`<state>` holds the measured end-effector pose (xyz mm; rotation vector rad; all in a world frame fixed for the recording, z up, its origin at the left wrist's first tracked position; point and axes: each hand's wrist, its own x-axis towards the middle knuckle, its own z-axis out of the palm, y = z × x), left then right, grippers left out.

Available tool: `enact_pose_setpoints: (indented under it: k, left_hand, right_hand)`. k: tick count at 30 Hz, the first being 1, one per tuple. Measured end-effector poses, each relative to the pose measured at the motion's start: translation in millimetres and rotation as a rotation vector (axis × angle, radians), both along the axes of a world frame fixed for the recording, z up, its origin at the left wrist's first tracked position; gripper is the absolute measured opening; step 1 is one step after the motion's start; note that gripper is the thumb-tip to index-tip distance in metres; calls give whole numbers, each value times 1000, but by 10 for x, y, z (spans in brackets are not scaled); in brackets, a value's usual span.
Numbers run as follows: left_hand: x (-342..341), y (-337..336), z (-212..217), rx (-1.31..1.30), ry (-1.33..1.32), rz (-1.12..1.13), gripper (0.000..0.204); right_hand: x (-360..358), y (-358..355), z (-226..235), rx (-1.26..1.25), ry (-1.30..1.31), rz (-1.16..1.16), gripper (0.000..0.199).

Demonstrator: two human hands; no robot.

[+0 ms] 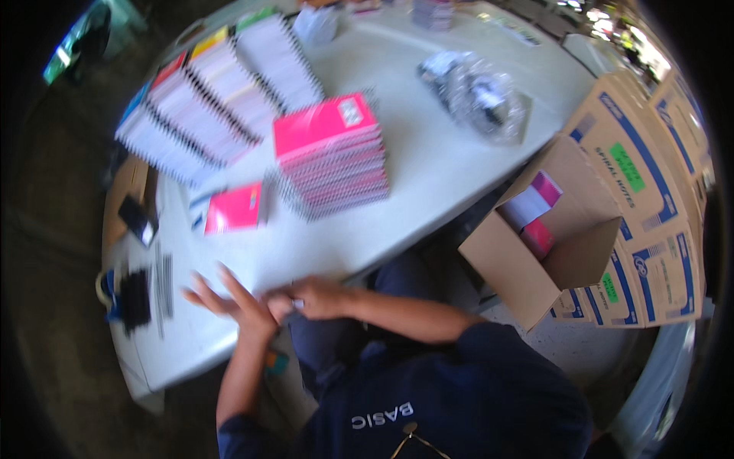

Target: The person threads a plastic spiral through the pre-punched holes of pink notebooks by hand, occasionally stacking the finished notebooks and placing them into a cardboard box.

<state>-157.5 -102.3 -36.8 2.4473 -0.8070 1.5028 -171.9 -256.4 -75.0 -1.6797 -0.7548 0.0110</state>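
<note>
My left hand [238, 304] is held over the near edge of the table, its fingers spread apart. Against the base of its thumb, my right hand [319, 298] is closed, with a small pale spot at its fingertips too blurred to name. Just beyond the hands lies a pink spiral notebook [234, 208]. To its right rises a tall pile of pink spiral notebooks [329, 143], their wire bindings showing along the sides. Neither hand touches the notebooks.
Tall stacks of spiral-bound notebooks [206, 103] stand at the table's [428, 195] far left. Black binding coils [136, 300] and a dark phone-like object [138, 220] lie at its left end. Clear plastic wrapping [489, 99] sits far right. An open carton [511, 274] holds pink notebooks; closed cartons [657, 172] stand behind it.
</note>
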Motion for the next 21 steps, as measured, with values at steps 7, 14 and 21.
enact_pose_setpoints:
  k: [7, 14, 21]
  left_hand:
    - [-333, -1, -204, 61, 461, -196, 82]
    - [-83, -85, 631, 141, 773, -290, 24]
    - [52, -156, 729, 150, 881, -371, 21]
  right_hand:
    - [236, 3, 88, 261, -6, -36, 31]
    - [241, 12, 35, 206, 209, -63, 17]
    - [239, 31, 29, 218, 285, -107, 19]
